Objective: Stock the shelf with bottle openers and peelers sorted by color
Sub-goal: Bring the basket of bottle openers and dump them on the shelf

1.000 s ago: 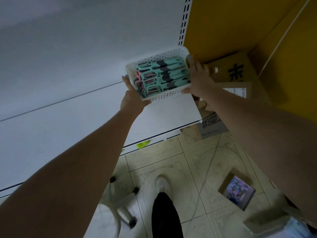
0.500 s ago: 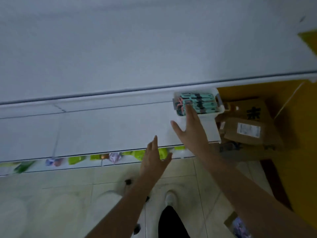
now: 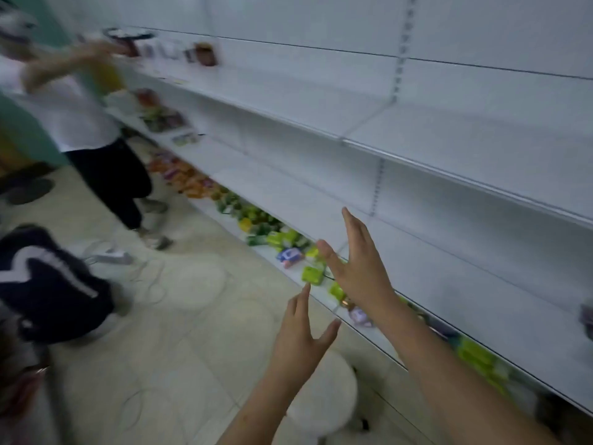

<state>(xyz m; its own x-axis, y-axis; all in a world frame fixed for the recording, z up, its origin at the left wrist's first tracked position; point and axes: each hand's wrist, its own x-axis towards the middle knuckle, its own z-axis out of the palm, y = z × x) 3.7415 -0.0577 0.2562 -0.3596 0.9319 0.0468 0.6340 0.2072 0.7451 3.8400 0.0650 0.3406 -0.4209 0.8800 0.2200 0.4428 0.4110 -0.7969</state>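
Observation:
My left hand (image 3: 300,337) and my right hand (image 3: 356,268) hang in the air in front of the white shelving, both with fingers spread and holding nothing. The right hand is higher and nearer the shelf edge (image 3: 465,181). A sliver of something dark shows at the far right edge (image 3: 588,317) on a shelf; I cannot tell what it is. The white basket of peelers is out of view. The picture is motion-blurred.
Long white shelves (image 3: 321,101) run from far left to near right. Green and orange packets (image 3: 282,239) line the bottom shelf. A person in a white top (image 3: 73,117) stands at the left reaching to the shelf. A white stool (image 3: 324,396) stands below my hands. A dark bag (image 3: 48,284) lies left.
Both hands let go of the white basket after setting it on the shelf and drew back. The view swung left along the aisle, so the basket left the frame.

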